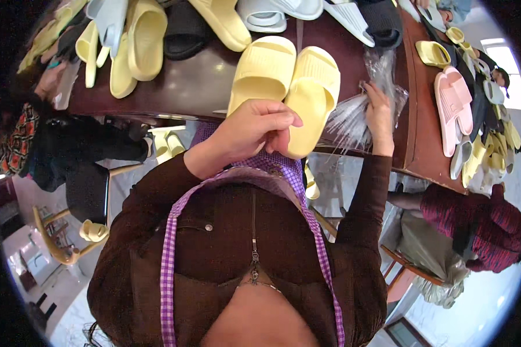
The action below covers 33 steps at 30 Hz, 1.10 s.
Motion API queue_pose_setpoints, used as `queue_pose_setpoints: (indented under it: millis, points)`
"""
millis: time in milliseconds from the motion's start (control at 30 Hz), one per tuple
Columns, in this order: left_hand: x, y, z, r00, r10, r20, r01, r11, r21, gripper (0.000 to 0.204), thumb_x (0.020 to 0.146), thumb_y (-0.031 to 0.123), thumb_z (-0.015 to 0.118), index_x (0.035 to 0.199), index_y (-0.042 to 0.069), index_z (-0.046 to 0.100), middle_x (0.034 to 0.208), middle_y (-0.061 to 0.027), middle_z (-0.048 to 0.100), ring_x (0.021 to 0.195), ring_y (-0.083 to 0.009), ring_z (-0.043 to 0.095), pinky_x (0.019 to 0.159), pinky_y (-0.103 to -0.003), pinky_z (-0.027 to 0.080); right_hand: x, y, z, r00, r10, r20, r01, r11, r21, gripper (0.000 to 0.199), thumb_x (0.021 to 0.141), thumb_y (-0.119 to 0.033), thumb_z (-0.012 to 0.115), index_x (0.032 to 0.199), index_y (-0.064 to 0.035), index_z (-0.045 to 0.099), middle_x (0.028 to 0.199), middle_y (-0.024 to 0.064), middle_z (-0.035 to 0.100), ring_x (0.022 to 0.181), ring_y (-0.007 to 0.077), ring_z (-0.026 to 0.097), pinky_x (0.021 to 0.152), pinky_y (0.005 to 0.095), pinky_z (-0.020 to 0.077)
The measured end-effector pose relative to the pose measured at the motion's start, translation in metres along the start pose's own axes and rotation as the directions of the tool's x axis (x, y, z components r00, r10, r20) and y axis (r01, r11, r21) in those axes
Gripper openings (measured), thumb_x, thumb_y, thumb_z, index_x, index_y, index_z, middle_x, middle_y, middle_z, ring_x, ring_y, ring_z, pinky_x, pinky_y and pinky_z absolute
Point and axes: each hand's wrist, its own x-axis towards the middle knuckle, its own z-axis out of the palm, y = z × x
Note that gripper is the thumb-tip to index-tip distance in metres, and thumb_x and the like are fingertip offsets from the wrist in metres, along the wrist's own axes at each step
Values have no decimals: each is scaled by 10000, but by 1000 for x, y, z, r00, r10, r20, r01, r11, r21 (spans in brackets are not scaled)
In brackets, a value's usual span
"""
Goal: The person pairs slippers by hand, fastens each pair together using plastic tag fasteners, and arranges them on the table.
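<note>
A pair of pale yellow slide slippers (310,121) lies side by side at the table's near edge, soles down and toe openings facing away. My left hand (257,128) is in front of the left slipper and partly covers it. Its fingers are curled, with thumb and forefinger pressed together; whatever they hold, if anything, is too small to make out. To the right, my right hand (378,113) has its fingers bent onto a fanned bundle of thin clear plastic strips (351,122). A crumpled clear plastic bag (382,66) lies beside and beyond that hand.
More yellow, white and black slippers (146,40) crowd the far side of the dark red table (208,87). A second table at right bears pink slippers (453,104) and others. People sit at both sides. A chair (87,194) stands at left, a large grey-green bag (428,248) at right.
</note>
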Motion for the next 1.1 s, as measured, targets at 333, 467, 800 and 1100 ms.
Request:
queue_pose_setpoints:
  millis: [333, 467, 800, 1100]
  points:
    - [-1, 7, 5, 997, -71, 25, 64, 973, 222, 218, 898, 160, 524, 965, -21, 623, 608, -54, 594, 500, -86, 510, 473, -191, 383, -7, -160, -80, 955, -280, -101, 294, 936, 193, 342, 697, 88, 591, 1011, -38, 640, 897, 113, 638, 801, 247, 595, 707, 328, 477]
    - [-4, 13, 10, 992, -61, 111, 11, 914, 406, 197, 891, 160, 529, 926, -5, 632, 615, -48, 606, 518, -73, 522, 489, -202, 400, -4, -178, -78, 908, -417, -37, 411, 871, 269, 274, 680, 81, 611, 930, -29, 638, 849, 92, 636, 770, 241, 591, 682, 328, 475]
    - [-42, 38, 12, 706, 558, 437, -551, 44, 833, 143, 792, 69, 635, 916, -3, 629, 743, -109, 606, 643, -238, 597, 585, -327, 478, -23, -152, -117, 984, -176, -33, 176, 916, 360, 89, 741, 72, 580, 810, 16, 590, 778, 104, 601, 704, 208, 573, 639, 290, 448]
    - [-64, 27, 0, 693, 569, 443, -552, 23, 833, 118, 746, 29, 660, 855, 0, 624, 764, -109, 597, 688, -279, 595, 613, -347, 485, -48, -157, -108, 979, -162, 124, 81, 866, 493, 45, 752, 26, 598, 793, 11, 590, 747, 105, 597, 675, 217, 575, 620, 294, 445]
